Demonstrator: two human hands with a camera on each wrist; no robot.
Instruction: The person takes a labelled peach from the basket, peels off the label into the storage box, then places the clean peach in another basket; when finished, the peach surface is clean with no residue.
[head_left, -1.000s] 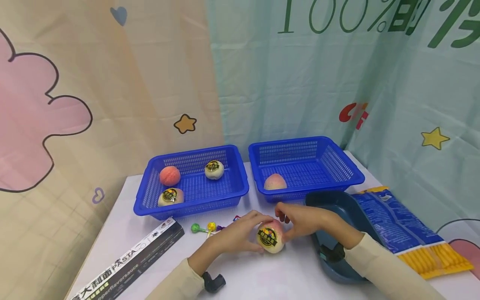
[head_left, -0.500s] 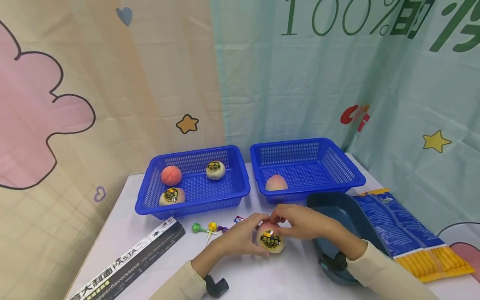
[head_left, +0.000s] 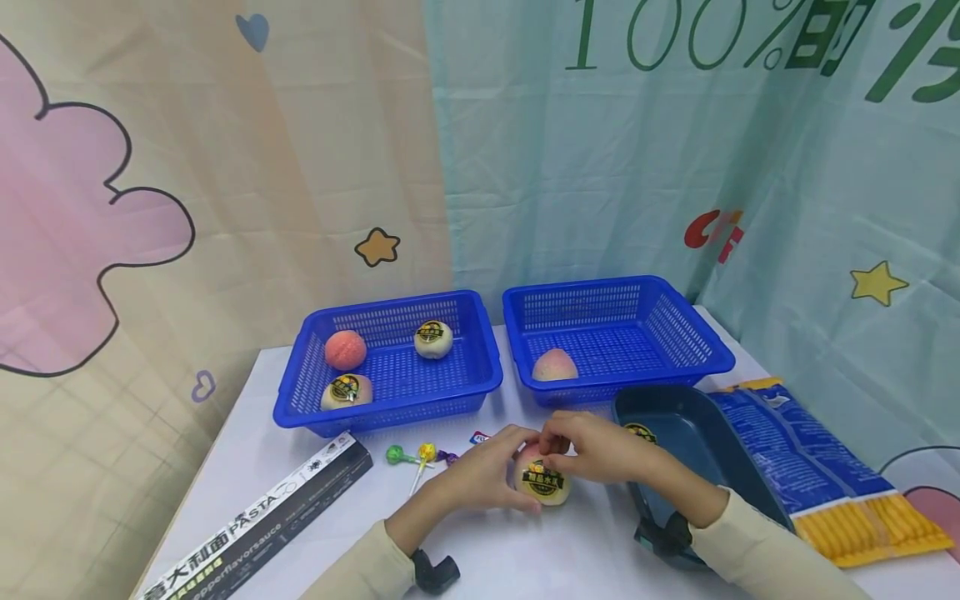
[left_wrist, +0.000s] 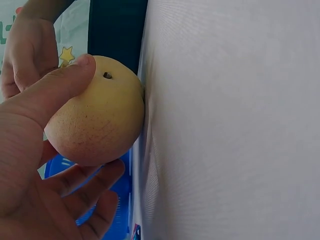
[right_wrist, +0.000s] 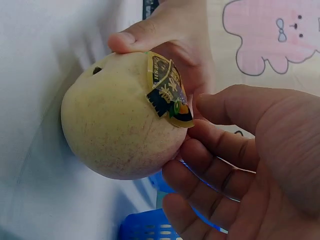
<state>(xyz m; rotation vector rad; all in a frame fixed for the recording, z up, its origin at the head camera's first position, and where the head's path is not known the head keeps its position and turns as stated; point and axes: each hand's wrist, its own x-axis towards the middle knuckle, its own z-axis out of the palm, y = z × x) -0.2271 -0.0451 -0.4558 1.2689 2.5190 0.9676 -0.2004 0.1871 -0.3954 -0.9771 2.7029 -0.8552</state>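
Observation:
A pale peach [head_left: 543,492] with pink blush rests on the white table. My left hand [head_left: 487,475] grips it from the left; in the left wrist view its thumb lies over the peach [left_wrist: 100,120] and the fingers curl beneath. A black and gold sticker [right_wrist: 170,92] on the peach's side looks creased, and one corner stands off the skin. At that corner my right hand [right_wrist: 235,160] has its thumb and index finger, which pinch the sticker's edge. From the head, the right hand [head_left: 600,450] partly covers the peach's right side.
Behind stand two blue baskets: the left basket [head_left: 405,417] holds several fruits, the right basket [head_left: 645,375] one peach [head_left: 555,365]. A dark pan [head_left: 678,404] with a sticker [head_left: 640,432], a blue-yellow packet [head_left: 795,458], lollipops [head_left: 426,452] and a pasta box [head_left: 262,525] lie around.
My right hand has moved left and closer to the sticker's edge. The peach has turned slightly, with the left hand still around it. A sticker in the pan has come into sight.

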